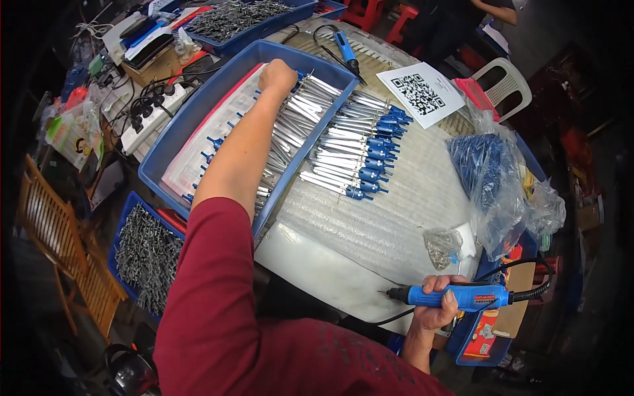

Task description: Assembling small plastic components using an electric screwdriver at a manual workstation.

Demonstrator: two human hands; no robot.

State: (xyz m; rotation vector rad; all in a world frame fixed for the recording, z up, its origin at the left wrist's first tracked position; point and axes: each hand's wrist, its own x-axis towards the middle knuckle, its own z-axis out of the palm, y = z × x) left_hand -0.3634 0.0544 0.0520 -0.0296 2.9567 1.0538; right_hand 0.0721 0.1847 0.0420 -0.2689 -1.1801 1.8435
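Observation:
My left hand (278, 78) reaches into the far part of a large blue plastic tray (351, 78), over silvery rods with blue ends (290, 130). Its fingers are curled, and what they hold, if anything, is hidden. At the lower right, my right hand (434, 310) grips a blue electric screwdriver (472, 297), its bit pointing left above the table edge. A row of similar blue-ended rods (360, 148) lies side by side on the table, right of the tray.
A second blue electric screwdriver (345, 49) lies at the far side. Blue bins of small metal parts (148, 254) stand left and at the back. On the right are a bag of blue parts (485, 171) and a bag of small pieces (441, 247). A printed sheet (422, 94) lies farther back.

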